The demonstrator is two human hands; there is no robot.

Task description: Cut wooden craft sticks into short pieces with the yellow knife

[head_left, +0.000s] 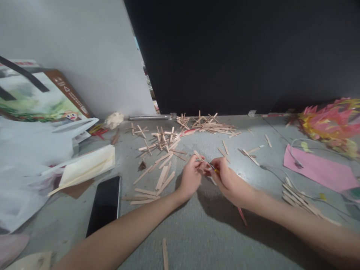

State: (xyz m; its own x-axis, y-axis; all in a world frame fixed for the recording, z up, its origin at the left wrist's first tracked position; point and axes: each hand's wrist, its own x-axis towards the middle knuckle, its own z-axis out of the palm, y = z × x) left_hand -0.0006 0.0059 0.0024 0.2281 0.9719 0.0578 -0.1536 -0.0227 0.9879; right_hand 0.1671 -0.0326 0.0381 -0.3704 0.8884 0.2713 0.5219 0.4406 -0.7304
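Note:
My left hand is closed on a wooden craft stick, whose end points up and away from me. Close against it, my right hand grips a small tool with a yellow part and a dark tip. The fingers cover most of this tool, so its kind is unclear. Both hands meet low over the grey floor. Beyond them lies a loose heap of craft sticks, and joined or crossed sticks stand to the left of it.
A black phone lies left of my left forearm, beside white plastic bags. At right are pink paper, a white cable, a stick bundle and pink-yellow paper decoration. A black panel stands behind.

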